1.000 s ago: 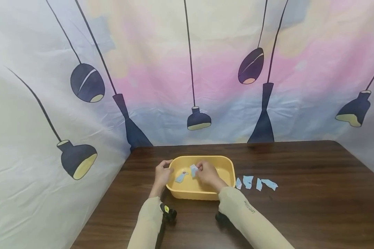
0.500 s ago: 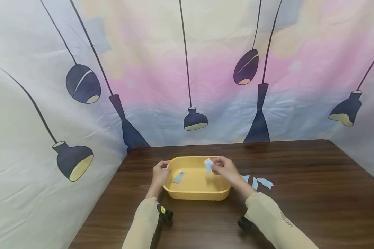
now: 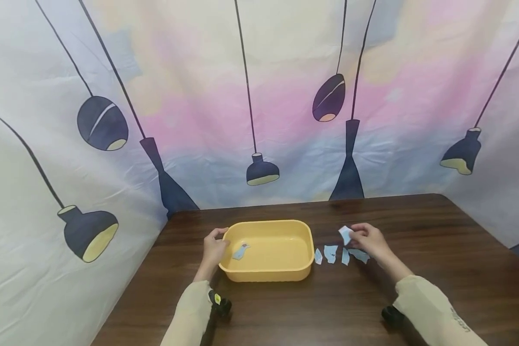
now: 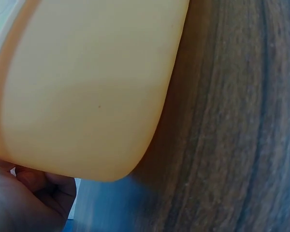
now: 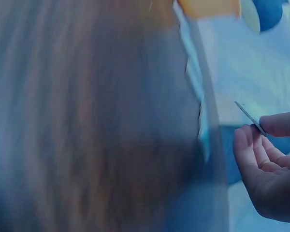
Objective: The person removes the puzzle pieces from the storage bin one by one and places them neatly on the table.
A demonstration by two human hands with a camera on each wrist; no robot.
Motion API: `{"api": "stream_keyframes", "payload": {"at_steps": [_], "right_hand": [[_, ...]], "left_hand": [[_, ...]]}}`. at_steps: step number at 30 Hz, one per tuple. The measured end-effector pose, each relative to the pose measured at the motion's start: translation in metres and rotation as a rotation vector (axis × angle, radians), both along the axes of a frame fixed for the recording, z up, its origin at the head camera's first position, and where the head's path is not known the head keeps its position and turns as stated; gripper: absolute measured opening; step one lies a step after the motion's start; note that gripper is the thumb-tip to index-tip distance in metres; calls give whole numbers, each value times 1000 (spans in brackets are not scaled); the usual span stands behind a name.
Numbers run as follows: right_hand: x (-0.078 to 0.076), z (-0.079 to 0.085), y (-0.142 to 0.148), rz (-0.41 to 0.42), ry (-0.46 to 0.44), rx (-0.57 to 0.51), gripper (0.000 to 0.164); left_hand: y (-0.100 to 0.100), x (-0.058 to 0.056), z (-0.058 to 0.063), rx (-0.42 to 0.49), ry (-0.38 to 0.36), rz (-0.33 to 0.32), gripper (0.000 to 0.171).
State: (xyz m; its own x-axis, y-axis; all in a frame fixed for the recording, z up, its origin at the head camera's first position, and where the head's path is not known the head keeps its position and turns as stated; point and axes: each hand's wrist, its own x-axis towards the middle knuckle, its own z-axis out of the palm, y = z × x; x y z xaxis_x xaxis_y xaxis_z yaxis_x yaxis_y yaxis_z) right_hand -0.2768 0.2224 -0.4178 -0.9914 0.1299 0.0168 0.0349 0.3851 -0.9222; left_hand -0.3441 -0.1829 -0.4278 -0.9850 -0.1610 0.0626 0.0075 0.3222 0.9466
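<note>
My left hand (image 3: 214, 250) grips the left end of a yellow plastic basin (image 3: 265, 276); its curled fingers (image 4: 34, 180) show against the basin wall in the left wrist view. One torn light-blue paper piece (image 3: 240, 252) lies inside the basin toward the left. To the right of the basin, my right hand (image 3: 372, 241) pinches another torn paper piece (image 3: 344, 234) between thumb and fingers. That held piece appears edge-on in the right wrist view (image 5: 247, 114). Under and beside it, several torn pieces (image 3: 330, 253) lie in a row on the table, the rightmost partly overlapped by my fingers.
The dark wooden table (image 3: 302, 312) reaches back to a cloth backdrop (image 3: 207, 120) printed with hanging lamps. A black wrist device (image 3: 219, 303) sits at the left cuff, and another black device (image 3: 391, 317) at the right one.
My right hand has lifted the pinched paper piece out of the basin and carried it right, over the row of pieces. My left hand keeps its hold on the basin.
</note>
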Motion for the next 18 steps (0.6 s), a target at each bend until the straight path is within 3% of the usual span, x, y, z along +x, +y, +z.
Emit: {"api": "stream_keyframes", "payload": {"at_steps": [5, 11, 18], "right_hand": [[8, -15, 38, -16, -61, 54, 43], [11, -22, 58, 26, -92, 131, 42], [12, -24, 63, 22, -47, 354, 32]], "left_hand": [[-1, 1, -2, -7, 18, 3, 42], [-2, 3, -2, -1, 3, 0, 42], [-3, 0, 0, -15, -7, 7, 43]]}}
